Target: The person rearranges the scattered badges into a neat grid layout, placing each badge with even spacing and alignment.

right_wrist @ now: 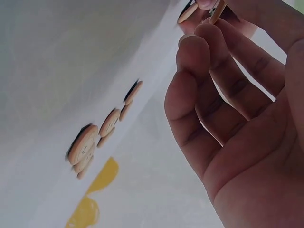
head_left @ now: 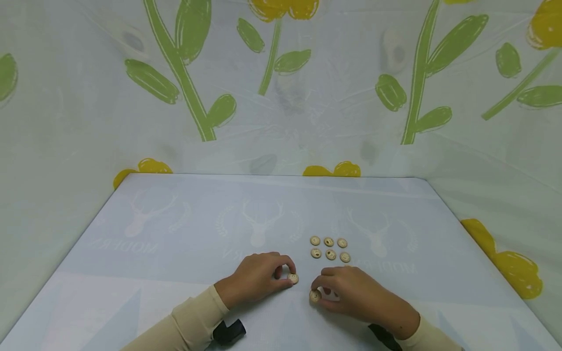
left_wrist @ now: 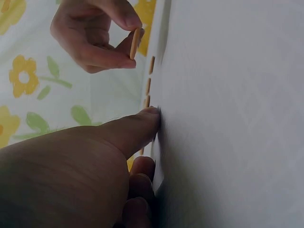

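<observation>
My left hand pinches a round wooden button between thumb and forefinger, low over the table, left of centre. To its right and a little nearer, my right hand holds another wooden button by its edges between thumb and forefinger. In the left wrist view that button stands on edge, raised above the tabletop. Just beyond both hands lie several more wooden buttons in two rows of 3. The right wrist view shows these laid buttons flat and slightly apart, with small holes.
A pale table with faint deer-head prints spreads beneath both hands. Behind and beside it hangs a white sheet with green stems and yellow flowers. A black strap piece sits under the left wrist.
</observation>
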{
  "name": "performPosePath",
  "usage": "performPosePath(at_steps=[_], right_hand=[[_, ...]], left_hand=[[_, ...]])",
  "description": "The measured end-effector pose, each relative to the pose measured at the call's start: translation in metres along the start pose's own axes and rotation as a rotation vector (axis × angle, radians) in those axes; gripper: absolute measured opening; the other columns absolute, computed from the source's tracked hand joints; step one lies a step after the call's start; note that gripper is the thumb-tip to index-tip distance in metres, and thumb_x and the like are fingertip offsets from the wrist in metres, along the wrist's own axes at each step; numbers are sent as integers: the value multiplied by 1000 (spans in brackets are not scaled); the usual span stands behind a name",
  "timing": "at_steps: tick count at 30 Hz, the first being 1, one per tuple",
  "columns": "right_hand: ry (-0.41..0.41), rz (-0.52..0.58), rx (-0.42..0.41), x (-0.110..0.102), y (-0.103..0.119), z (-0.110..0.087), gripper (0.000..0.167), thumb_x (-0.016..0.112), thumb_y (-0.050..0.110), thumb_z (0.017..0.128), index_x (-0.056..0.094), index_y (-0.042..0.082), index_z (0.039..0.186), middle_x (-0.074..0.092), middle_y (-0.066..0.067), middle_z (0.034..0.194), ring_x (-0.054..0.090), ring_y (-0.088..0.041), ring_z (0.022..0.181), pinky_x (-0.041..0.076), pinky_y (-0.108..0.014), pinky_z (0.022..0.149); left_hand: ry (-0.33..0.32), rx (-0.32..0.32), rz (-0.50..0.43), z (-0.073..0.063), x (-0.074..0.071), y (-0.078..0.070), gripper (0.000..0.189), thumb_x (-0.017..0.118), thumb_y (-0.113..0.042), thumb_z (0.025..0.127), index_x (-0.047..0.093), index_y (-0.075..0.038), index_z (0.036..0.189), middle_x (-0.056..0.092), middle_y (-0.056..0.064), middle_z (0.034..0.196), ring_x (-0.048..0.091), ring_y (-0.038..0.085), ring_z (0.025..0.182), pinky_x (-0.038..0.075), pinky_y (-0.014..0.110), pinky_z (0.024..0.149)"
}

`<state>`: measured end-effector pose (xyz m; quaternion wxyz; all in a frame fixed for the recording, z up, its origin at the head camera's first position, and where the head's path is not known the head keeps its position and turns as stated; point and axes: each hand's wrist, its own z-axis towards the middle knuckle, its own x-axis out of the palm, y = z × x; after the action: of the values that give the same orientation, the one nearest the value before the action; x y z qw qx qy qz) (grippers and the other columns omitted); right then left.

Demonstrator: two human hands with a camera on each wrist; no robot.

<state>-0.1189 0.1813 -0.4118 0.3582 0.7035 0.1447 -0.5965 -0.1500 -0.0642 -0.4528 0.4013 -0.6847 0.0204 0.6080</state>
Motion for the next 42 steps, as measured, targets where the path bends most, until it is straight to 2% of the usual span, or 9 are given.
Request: performPosePath(at_steps=[16,22,32,42], right_hand=[[17,-49,60,-5,-9,1,13,79,26,86,75,22,98,60,16,80,47,5,65,43,-22,61],[-16,-80,80,-4,-14,1,11,77,28,87,74,22,96,57,17,77,46,4,66,43,-23,62],[-8,-92,188,-5,-23,3,11,76,30,89,73,23,96,53,17,75,45,1,66,40,-22,61],[-32,-95,224,-6,-30,3,11,76,28,88,73,20,96,50,15,71,43,-1,64,37,-22,58]], left_hand=[[-6,2,6,-1,1,1,15,75,-39,89,69,-31,101,51,-15,74,42,-1,61,34,20,55],[-18,13,12,-1,1,1,15,75,-38,89,69,-32,101,51,-15,74,42,-1,61,34,20,55],[-30,24,17,-1,1,1,15,76,-37,88,69,-31,101,51,-15,74,42,-1,61,34,20,55],[-17,17,8,-1,1,0,15,75,-38,89,70,-31,101,51,-14,74,42,-1,61,33,20,55]])
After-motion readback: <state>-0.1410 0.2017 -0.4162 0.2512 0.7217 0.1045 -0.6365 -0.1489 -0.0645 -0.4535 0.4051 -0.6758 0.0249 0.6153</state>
